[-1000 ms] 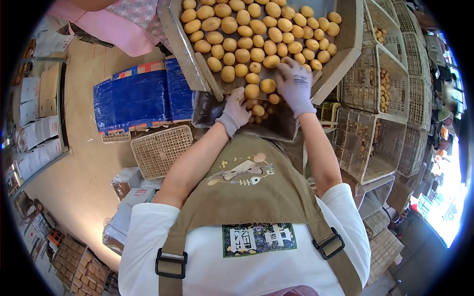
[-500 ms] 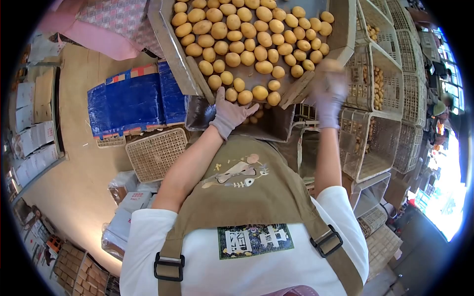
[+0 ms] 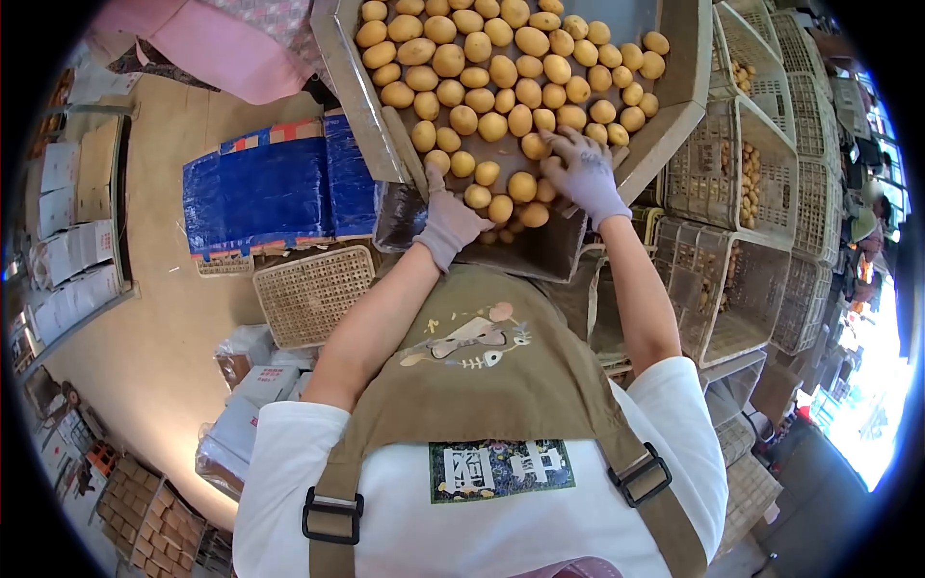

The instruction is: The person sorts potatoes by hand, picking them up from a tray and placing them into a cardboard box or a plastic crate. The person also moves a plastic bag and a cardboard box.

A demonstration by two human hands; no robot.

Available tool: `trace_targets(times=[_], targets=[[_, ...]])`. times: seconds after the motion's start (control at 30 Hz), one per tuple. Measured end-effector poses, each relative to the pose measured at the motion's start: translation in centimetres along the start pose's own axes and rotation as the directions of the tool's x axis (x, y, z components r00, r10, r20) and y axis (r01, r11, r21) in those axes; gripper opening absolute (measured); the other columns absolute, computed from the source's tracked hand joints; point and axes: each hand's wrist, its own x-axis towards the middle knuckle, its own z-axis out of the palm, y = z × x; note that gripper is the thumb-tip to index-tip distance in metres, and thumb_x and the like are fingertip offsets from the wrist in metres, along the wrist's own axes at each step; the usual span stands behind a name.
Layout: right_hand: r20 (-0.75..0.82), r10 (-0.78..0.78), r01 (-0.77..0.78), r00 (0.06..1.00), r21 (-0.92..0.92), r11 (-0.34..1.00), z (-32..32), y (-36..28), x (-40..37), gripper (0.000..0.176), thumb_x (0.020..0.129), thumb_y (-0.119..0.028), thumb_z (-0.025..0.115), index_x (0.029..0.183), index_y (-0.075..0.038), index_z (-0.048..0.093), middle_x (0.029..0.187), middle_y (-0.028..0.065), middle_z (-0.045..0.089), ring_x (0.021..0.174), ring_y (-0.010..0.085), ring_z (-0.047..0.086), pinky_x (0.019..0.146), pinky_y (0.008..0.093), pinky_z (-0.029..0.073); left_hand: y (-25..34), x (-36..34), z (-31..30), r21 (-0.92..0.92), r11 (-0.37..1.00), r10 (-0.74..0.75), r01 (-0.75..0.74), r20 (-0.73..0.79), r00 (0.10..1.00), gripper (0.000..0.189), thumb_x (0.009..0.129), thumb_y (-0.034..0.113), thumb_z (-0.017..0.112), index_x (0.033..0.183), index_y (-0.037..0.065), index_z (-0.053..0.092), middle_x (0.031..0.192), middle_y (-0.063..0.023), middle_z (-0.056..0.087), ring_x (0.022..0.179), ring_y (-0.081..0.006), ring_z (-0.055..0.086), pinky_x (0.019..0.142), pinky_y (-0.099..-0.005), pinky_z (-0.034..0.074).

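Many yellow-orange oval fruits point(image 3: 527, 92) lie on a sloping grey tray point(image 3: 617, 24) with raised wooden sides. My gloved left hand point(image 3: 451, 220) is at the lower left of the tray's mouth, its fingers apart beside the lowest fruits. Against the mouth's right side, my gloved right hand point(image 3: 586, 175) reaches in with fingers spread over the fruits there, fingertips touching them. Just below the mouth sits a dark bin point(image 3: 520, 260), with a few fruits in its shadowed inside.
Stacked plastic crates point(image 3: 696, 164), some holding fruits, stand close on the right. To the left are a blue-covered box point(image 3: 255, 193), an upturned lattice crate point(image 3: 313, 297) and white cartons point(image 3: 262, 383). A pink cloth point(image 3: 207, 48) hangs at the upper left.
My right hand, blurred near the right-hand crates with a fruit-coloured shape at its fingers, has moved left onto the fruits in the mouth. Several fruits there have shifted downward.
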Motion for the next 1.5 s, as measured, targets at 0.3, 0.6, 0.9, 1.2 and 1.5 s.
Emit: trace_targets(times=[0.3, 0.6, 0.9, 1.2, 1.5], targets=[[0.27, 0.081, -0.051, 0.959, -0.117, 0.992, -1.4, -9.9, 8.4, 0.034, 0.091, -0.022, 0.057, 0.123, -0.014, 0.052, 0.116, 0.0158, 0.067, 0.11, 0.0349, 0.064, 0.086, 0.0468, 0.051, 0.2, 0.5, -0.1, -0.309, 0.926, -0.139, 0.216, 0.252, 0.958, 0.102, 0.078, 0.088, 0.041, 0.155, 0.023, 0.024, 0.16, -0.0098, 0.028, 0.146, -0.0447, 0.025, 0.106, -0.079, 0.022], [0.081, 0.042, -0.039, 0.996, -0.042, 0.998, 3.3, -7.9, 3.5, 0.036, 0.091, -0.026, 0.057, 0.123, -0.011, 0.05, 0.105, 0.0186, 0.07, 0.097, 0.0372, 0.068, 0.082, 0.0502, 0.052, 0.5, 0.1, 0.8, -0.356, 0.913, -0.162, 0.198, 0.127, 0.979, 0.111, 0.076, 0.09, 0.038, 0.158, 0.019, 0.014, 0.163, -0.0109, 0.018, 0.148, -0.0428, 0.021, 0.106, -0.0792, 0.021], [0.257, 0.088, -0.105, 0.962, 0.052, 0.993, 1.4, -7.2, 4.5, 0.048, 0.087, -0.031, 0.06, 0.132, -0.015, 0.055, 0.113, 0.0164, 0.07, 0.105, 0.0339, 0.067, 0.088, 0.044, 0.052, 0.6, -0.1, 1.5, -0.398, 0.888, -0.2, 0.23, 0.117, 0.973, 0.105, 0.078, 0.088, 0.039, 0.157, 0.021, 0.019, 0.163, -0.0085, 0.02, 0.148, -0.0432, 0.022, 0.105, -0.0797, 0.021], [-0.935, 0.181, -0.625, 0.305, -0.053, 0.779, -11.6, 9.5, -5.5, 0.032, 0.081, -0.002, 0.066, 0.112, -0.004, 0.067, 0.107, 0.014, 0.069, 0.094, 0.0298, 0.066, 0.088, 0.0382, 0.053, 0.1, -0.2, 0.6, -0.383, 0.904, -0.128, 0.188, 0.177, 0.976, 0.103, 0.08, 0.086, 0.04, 0.157, 0.022, 0.019, 0.164, -0.0075, 0.018, 0.149, -0.0423, 0.018, 0.106, -0.0798, 0.02], [0.017, 0.232, -0.232, 0.973, 0.067, 0.97, -2.6, -4.7, 9.4, 0.046, 0.091, -0.024, 0.052, 0.137, -0.027, 0.055, 0.139, 0.0177, 0.048, 0.124, 0.0352, 0.055, 0.102, 0.0452, 0.047, 0.0, 0.2, 1.4, -0.402, 0.892, -0.177, 0.206, 0.109, 0.978, 0.103, 0.081, 0.084, 0.042, 0.157, 0.018, 0.018, 0.164, -0.0085, 0.017, 0.149, -0.0419, 0.018, 0.109, -0.0784, 0.016]])
